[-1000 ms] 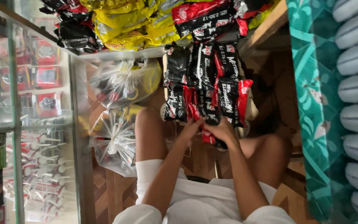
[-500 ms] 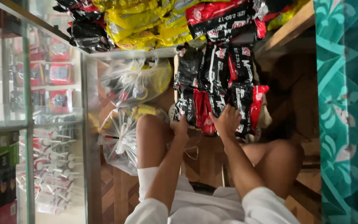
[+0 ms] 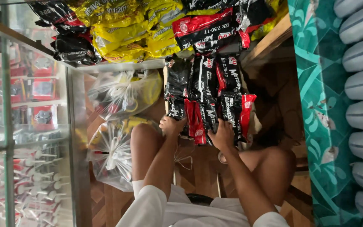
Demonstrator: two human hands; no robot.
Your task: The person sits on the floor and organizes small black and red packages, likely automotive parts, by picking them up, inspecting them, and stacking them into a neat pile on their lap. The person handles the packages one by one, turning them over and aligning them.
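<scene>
Two big things frame the scene: a glass cabinet (image 3: 26, 138) and a teal cloth (image 3: 320, 105). Yellow packets (image 3: 122, 29) lie piled on top. Lower sit clear bags (image 3: 114, 155). Between the knees stands a stack of black-and-red packets (image 3: 209, 90). The left hand (image 3: 172, 125) and right hand (image 3: 222, 136) each grasp its near edge.
</scene>
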